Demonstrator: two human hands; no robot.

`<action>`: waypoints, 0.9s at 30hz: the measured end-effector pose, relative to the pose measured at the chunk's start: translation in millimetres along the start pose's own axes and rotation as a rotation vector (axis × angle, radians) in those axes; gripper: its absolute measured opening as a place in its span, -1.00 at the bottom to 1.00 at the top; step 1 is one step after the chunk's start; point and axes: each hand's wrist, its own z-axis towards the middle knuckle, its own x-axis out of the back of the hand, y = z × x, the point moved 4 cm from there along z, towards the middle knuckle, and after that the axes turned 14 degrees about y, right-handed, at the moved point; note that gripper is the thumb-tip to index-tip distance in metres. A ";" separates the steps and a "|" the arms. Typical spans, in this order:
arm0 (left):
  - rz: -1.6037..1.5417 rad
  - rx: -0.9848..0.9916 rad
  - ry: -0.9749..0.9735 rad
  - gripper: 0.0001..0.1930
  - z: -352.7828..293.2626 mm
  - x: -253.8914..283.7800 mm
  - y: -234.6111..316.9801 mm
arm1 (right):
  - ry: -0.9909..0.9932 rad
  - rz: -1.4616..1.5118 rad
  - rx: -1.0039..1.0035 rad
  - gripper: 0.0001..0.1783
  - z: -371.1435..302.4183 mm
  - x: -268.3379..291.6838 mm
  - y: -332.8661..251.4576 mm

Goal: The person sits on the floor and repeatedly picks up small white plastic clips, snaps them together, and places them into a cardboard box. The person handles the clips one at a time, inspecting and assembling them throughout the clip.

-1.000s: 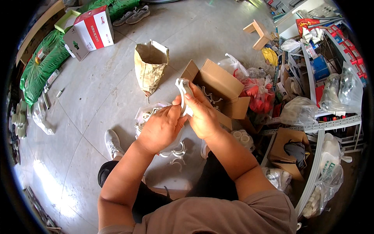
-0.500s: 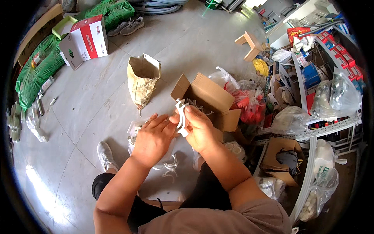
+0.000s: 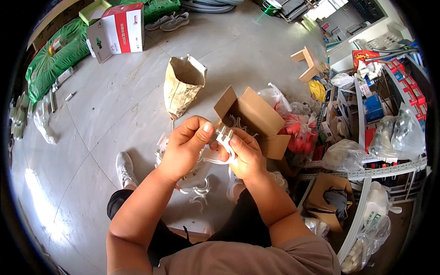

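My right hand [image 3: 248,156] grips a white plastic pipe clamp [image 3: 224,140], a curved piece with prongs pointing up between my hands. My left hand [image 3: 185,147] is beside it, thumb pressed on curled fingers; anything pinched there is too small or hidden to make out. Just beyond, an open cardboard box [image 3: 257,110] has similar white curved pieces [image 3: 238,123] inside. Below my hands, more white clamps [image 3: 200,188] lie on the floor. A clear plastic bag [image 3: 161,145] of white parts is partly hidden behind my left hand.
A tan paper sack [image 3: 183,89] stands open ahead. To the right are plastic bags with red contents [image 3: 300,130] and a crowded metal shelf [image 3: 362,165]. A small wooden stool [image 3: 309,64] stands farther off. Green wrapped bundles [image 3: 57,64] and a red-and-white carton [image 3: 126,32] are at far left.
My left hand has gone from spread fingers beside the clamp to a closed pinch, raised near its prongs. The clamp has turned in my right hand. The whole view has shifted slightly.
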 end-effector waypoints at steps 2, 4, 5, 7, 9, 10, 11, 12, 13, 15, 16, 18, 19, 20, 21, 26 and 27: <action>0.028 0.034 -0.007 -0.80 0.8 4.8 -5.8 | -0.009 -0.022 0.006 -0.64 -0.7 -0.7 2.5; 0.072 0.044 -0.018 -0.82 1.6 7.9 -6.3 | -0.012 -0.035 0.006 -0.63 -0.3 -2.3 3.5; 0.099 0.040 -0.026 -0.83 1.8 8.8 -5.4 | -0.014 -0.050 0.005 -0.65 -0.4 -2.6 3.7; 0.113 0.028 -0.035 -0.85 1.7 8.8 -3.8 | -0.017 -0.078 0.005 -0.68 0.1 -1.9 4.0; 0.086 0.010 -0.042 -0.88 0.9 6.4 -1.5 | -0.041 -0.069 0.000 -0.69 1.8 -2.1 4.0; 0.045 0.020 -0.065 -0.88 -0.1 4.6 0.2 | -0.052 -0.065 -0.002 -0.69 2.0 -2.2 3.9; 0.004 0.029 -0.088 -0.88 -1.4 2.6 2.6 | -0.051 -0.046 -0.010 -0.69 1.2 -2.3 3.6; -0.036 0.038 -0.109 -0.88 -2.5 0.7 4.9 | -0.052 -0.026 -0.018 -0.69 0.4 -3.1 2.9; -0.076 0.063 -0.095 -0.89 -2.5 -0.3 6.5 | -0.052 -0.006 -0.025 -0.70 -0.3 -3.7 2.3; -0.156 0.112 -0.067 -0.90 -2.0 -2.1 8.3 | -0.021 -0.022 -0.040 -0.70 -0.6 -4.0 2.4; -0.098 0.127 -0.057 -0.91 -1.8 -0.7 6.4 | -0.006 -0.031 -0.046 -0.71 -0.6 -3.5 2.4; 0.019 0.155 -0.035 -0.92 -1.2 6.3 0.7 | -0.058 -0.035 -0.041 -0.72 -0.2 -2.5 3.1; 0.049 0.121 -0.043 -0.92 -0.8 8.3 -1.8 | -0.085 -0.037 -0.039 -0.72 -0.2 -2.8 3.6; 0.080 0.087 -0.051 -0.91 -0.2 10.2 -5.2 | -0.076 -0.041 -0.039 -0.72 -0.5 -3.1 3.8; 0.107 0.054 -0.063 -0.91 0.5 9.2 -6.0 | -0.063 -0.049 -0.038 -0.72 -0.8 -2.1 3.6; -0.071 0.079 0.031 -0.88 -0.6 -1.7 2.2 | -0.026 -0.041 -0.014 -0.72 0.9 1.5 0.8; -0.106 0.093 0.080 -0.88 -1.3 -0.5 2.4 | -0.041 -0.036 -0.013 -0.72 1.4 2.8 2.6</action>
